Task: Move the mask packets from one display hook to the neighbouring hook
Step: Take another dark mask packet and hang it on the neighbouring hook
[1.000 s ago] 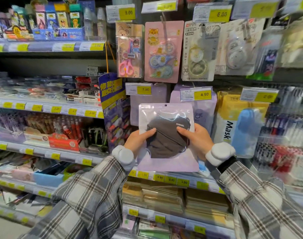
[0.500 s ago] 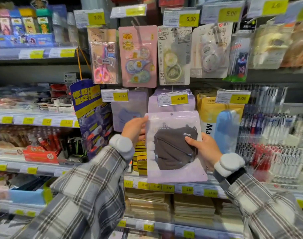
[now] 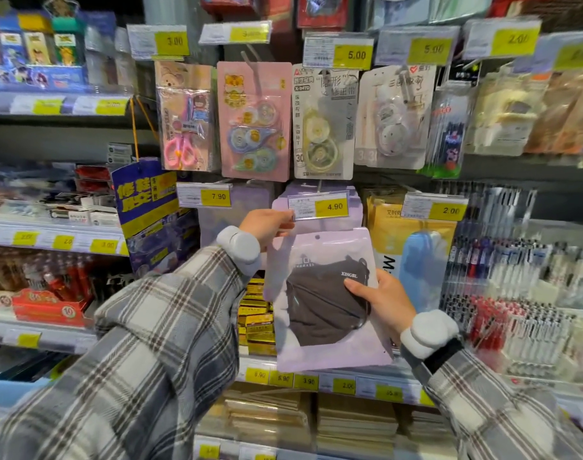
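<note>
A lilac mask packet point(image 3: 323, 355) with a dark mask showing through its clear window is upright in front of the shelf. My right hand point(image 3: 384, 302) grips its right edge, thumb across the mask. The punched hole at the packet's top sits just below the 4.90 price tag point(image 3: 320, 207). My left hand point(image 3: 267, 225) is raised beside the packet's top left corner, fingertips pinched on the tag's left end. More lilac packets point(image 3: 355, 220) hang behind that tag. The neighbouring hook to the left carries a 7.90 tag point(image 3: 205, 195) with lilac packets point(image 3: 240, 207) behind it.
Yellow mask packets point(image 3: 384, 234) under a 2.00 tag hang right of the lilac ones. Correction-tape and scissors cards point(image 3: 253, 121) hang on the row above. A blue hanging sign point(image 3: 144, 200) is to the left, pen racks point(image 3: 516, 293) to the right, and a shelf edge with price labels point(image 3: 316, 381) below.
The packet has moved right and up, from below the 7.90 tag to below the 4.90 tag. My left hand has left the packet's edge and risen to the 4.90 tag.
</note>
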Tool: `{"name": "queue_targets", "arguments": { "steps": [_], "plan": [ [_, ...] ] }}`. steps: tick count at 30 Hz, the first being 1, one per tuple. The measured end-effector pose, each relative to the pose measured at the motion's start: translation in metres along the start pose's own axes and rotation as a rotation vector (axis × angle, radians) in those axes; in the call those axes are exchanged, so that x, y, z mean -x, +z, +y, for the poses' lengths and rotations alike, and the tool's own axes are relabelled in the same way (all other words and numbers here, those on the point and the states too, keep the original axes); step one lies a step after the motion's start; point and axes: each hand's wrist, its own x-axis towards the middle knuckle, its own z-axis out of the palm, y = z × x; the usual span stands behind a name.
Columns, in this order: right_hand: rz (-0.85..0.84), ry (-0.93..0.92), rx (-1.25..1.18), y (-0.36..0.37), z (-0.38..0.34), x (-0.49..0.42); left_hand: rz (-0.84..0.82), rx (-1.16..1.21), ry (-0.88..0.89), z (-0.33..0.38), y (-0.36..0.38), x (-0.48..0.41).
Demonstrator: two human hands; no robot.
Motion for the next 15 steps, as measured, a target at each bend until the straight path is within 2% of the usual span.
{"name": "queue_targets", "arguments": {
  "steps": [6, 15],
  "plan": [
    [0.033, -0.02, 0.009, 0.005, -0.003, -0.002, 0.008, -0.09, 0.102, 0.01, -0.005, 0.008],
    [0.081, -0.151, 0.073, 0.017, -0.022, -0.01, 0.064, -0.202, 0.126, 0.034, -0.009, 0.007]
  ]
}}
